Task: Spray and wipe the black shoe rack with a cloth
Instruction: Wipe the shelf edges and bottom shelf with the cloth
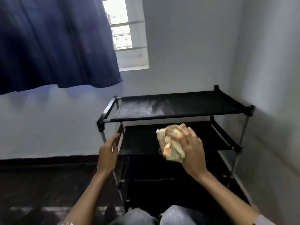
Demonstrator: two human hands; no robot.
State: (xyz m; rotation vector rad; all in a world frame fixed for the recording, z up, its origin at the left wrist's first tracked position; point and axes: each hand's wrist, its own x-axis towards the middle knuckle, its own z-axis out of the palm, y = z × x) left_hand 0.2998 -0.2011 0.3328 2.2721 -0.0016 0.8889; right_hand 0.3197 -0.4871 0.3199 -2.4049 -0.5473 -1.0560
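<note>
Crouched close, right hand (188,153) bunches a soft, light cloth (172,143); left hand (108,153), fingers loose, steadies the rack (178,108) post.

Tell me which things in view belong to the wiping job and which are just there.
Job:
- black shoe rack, grey smear on its top shelf
- crumpled cloth, gripped by the right hand in front of the second shelf
- left hand, fingers at the rack's left side

No spray bottle is in view.

Not part of it:
- dark blue curtain
- window
</note>
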